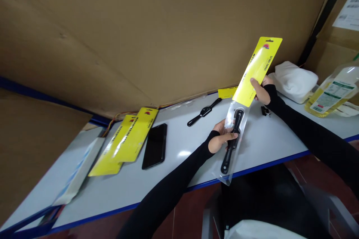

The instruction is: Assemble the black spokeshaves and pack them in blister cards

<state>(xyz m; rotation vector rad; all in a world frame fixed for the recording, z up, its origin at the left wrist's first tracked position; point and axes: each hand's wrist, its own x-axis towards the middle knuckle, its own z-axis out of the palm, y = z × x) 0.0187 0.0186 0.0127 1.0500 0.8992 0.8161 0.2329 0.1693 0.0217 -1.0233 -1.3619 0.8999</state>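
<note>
My left hand (220,138) grips a black spokeshave (232,140) in a clear plastic blister (243,125), its thumb lying across the middle of the tool. Higher up, my right hand (262,89) pinches a yellow backing card (258,71) printed "SPOKE SHAVE", thumb on the printed face. Card and blister line up and overlap at the card's lower edge; whether they are joined I cannot tell. A second black spokeshave (205,111) lies loose on the table, left of the blister. Behind the held card, part of another yellow card (226,92) shows.
On the white table (179,142) lie a black phone (155,145) and overlapping yellow cards (134,134) at the left. A small black part (265,111) sits near my right wrist. Farther right are a white cloth bundle (294,80) and a bottle of yellow liquid (331,93). Cardboard (168,37) walls the back.
</note>
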